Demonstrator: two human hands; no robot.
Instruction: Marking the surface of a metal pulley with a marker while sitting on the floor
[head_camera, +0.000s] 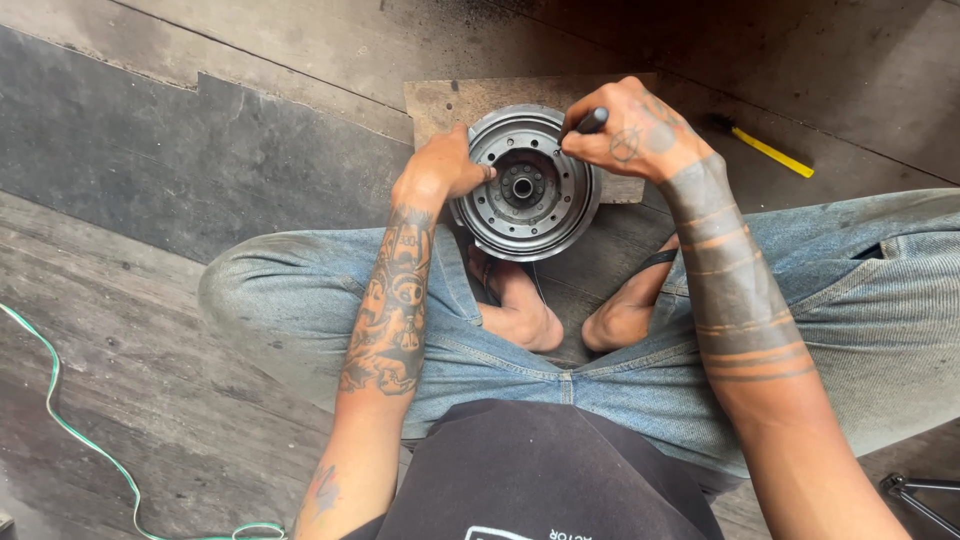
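Two hands work on one round metal hub (527, 183), a grey disc with a ring of small holes and a dark splined centre, lying flat on a small wooden board (448, 100) on the floor, just ahead of the person's bare feet. The board likely keeps the part level and off the worn floorboards. The left hand (445, 168) rests against the disc's left rim, its grip closed around the edge, apparently to stop the part turning or sliding. The right hand (625, 128) pinches a thin dark tool (590, 121) in a narrow grip, tip angled down at the upper right of the disc face; what the tip touches cannot be told. A yellow-handled tool (765, 150) lies well apart to the right; a green-and-white cable (60, 415) trails at left.
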